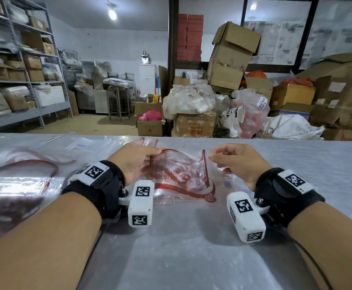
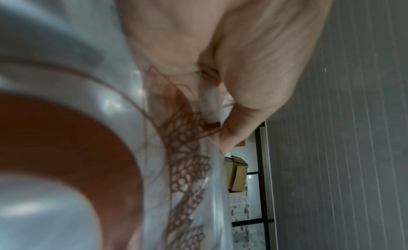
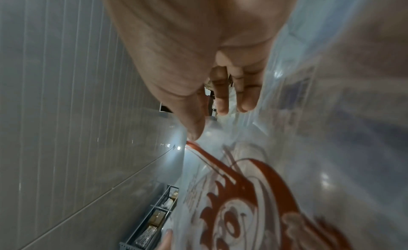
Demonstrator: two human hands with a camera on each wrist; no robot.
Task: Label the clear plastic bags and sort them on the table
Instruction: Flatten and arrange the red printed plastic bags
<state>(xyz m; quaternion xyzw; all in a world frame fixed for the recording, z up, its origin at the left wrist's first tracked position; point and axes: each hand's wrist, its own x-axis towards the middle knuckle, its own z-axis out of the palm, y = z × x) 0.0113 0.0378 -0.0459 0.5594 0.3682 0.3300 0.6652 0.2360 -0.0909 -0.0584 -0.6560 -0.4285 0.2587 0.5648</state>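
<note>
Left hand (image 1: 133, 160) pinches the clear bag's (image 1: 179, 170) red-printed edge; right hand (image 1: 235, 162) hovers beside it, fingers loosely spread.

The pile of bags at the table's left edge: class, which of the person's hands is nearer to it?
Left. The left hand grips the printed bag just right of the pile; the right hand is beyond that bag, farther away.

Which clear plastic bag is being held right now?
The red-printed clear bag between both hands, pinched by the left hand; the pile of bags lies untouched at left.
</note>
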